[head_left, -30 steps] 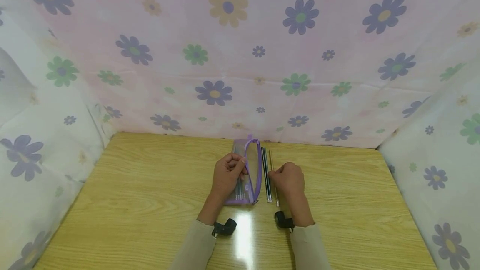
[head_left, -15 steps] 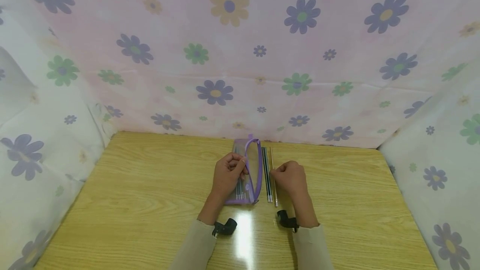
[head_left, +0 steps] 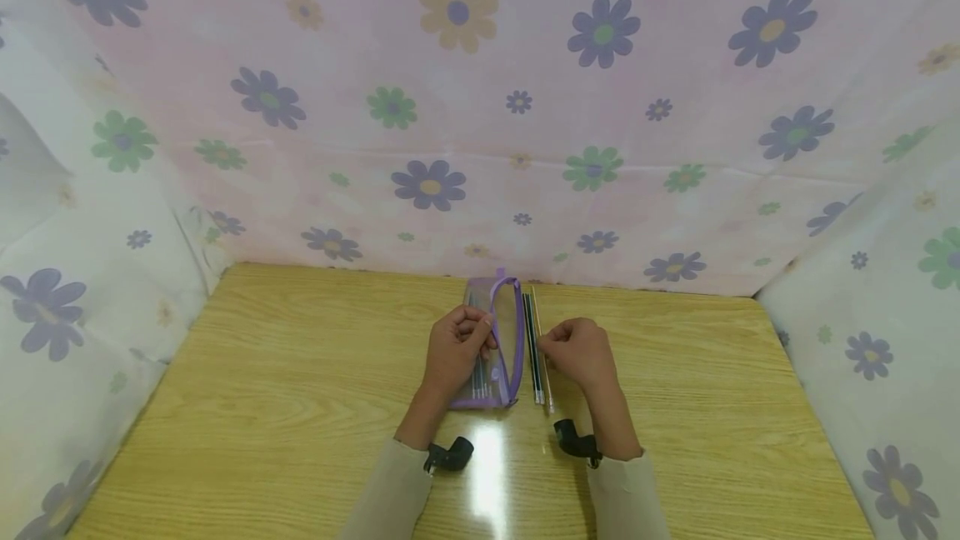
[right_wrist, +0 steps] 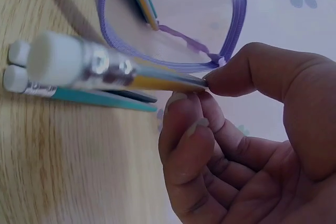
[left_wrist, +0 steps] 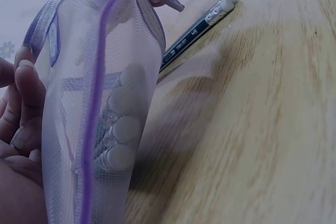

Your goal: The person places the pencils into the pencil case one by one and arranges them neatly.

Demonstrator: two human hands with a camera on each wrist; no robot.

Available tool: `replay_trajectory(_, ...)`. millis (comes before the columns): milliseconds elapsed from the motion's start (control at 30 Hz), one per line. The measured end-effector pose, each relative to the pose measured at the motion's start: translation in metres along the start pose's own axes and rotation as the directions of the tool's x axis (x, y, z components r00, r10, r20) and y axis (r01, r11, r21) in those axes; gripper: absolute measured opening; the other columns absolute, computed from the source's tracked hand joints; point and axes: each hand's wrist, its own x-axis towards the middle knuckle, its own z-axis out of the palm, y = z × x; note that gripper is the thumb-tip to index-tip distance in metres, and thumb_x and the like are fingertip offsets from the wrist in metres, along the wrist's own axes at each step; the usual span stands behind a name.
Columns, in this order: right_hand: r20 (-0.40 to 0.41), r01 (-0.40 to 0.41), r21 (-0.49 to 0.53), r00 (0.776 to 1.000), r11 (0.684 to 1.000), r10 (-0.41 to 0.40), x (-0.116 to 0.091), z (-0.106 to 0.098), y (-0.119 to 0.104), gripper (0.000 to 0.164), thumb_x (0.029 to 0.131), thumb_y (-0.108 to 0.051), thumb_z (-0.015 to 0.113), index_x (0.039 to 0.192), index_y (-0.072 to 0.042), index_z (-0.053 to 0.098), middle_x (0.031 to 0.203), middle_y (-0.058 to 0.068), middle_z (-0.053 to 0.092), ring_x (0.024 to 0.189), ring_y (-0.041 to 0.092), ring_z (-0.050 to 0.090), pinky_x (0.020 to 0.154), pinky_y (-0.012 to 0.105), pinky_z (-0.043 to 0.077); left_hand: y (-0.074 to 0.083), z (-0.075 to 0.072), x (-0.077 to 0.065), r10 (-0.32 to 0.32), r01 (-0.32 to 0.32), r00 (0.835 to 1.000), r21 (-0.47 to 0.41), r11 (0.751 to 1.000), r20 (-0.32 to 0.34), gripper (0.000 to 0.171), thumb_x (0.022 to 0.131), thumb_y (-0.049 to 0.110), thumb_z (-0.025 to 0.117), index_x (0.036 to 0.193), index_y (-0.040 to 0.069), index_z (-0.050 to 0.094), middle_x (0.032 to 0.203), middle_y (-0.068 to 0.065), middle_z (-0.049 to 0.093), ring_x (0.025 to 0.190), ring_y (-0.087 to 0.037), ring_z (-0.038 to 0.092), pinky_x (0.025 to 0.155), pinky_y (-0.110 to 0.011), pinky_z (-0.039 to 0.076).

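My left hand [head_left: 457, 348] pinches the edge of a see-through mesh pencil case [left_wrist: 73, 129] with purple trim, its zip mouth [head_left: 519, 357] gaping toward the right. Several pencils [left_wrist: 122, 129] with white erasers lie inside it, seen through the mesh. Between thumb and fingertips, my right hand [head_left: 581, 350] holds a yellow pencil [right_wrist: 157, 81] with a white eraser, the eraser end pointing toward me. This pencil is just right of two dark green pencils [head_left: 534, 357], which lie side by side on the table next to the case's mouth.
The wood-grain table [head_left: 300, 407] reaches back to a flowered cloth [head_left: 337, 107], with more cloth at both sides. Black wrist cameras [head_left: 450, 454] sit on both wrists. A bright light reflection shows on the table between the forearms.
The yellow pencil has shifted slightly left, nearer the green pencils, and its far end has moved a little forward. My right forearm has swung slightly right. The left hand and case stay put.
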Motion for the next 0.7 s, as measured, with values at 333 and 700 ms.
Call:
replay_trajectory(333, 0.079, 0.05, 0.226, 0.994, 0.973, -0.069, -0.001, 0.003, -0.006, 0.01, 0.091, -0.005, 0.069, 0.09, 0.003, 0.076, 0.08, 0.019, 0.073, 0.069, 0.032, 0.071, 0.065, 0.042, 0.063, 0.001, 0.0, 0.0, -0.017, 0.017, 1.0, -0.009, 1.0, 0.0, 0.015, 0.106, 0.01, 0.067, 0.098, -0.003, 0.067, 0.07, -0.011, 0.069, 0.052, -0.013, 0.059, 0.049, -0.024, 0.051)
replay_trajectory(700, 0.15, 0.076, 0.312, 0.98, 0.947, -0.129, 0.001, 0.012, -0.004, 0.011, 0.091, -0.002, 0.067, 0.09, 0.005, 0.075, 0.073, 0.012, 0.07, 0.064, 0.022, 0.066, 0.064, 0.039, 0.061, 0.0, 0.001, 0.0, -0.012, 0.012, 1.0, -0.004, 1.0, 0.001, 0.015, 0.106, 0.01, 0.067, 0.097, -0.002, 0.067, 0.069, -0.012, 0.069, 0.051, -0.013, 0.059, 0.049, -0.024, 0.051)
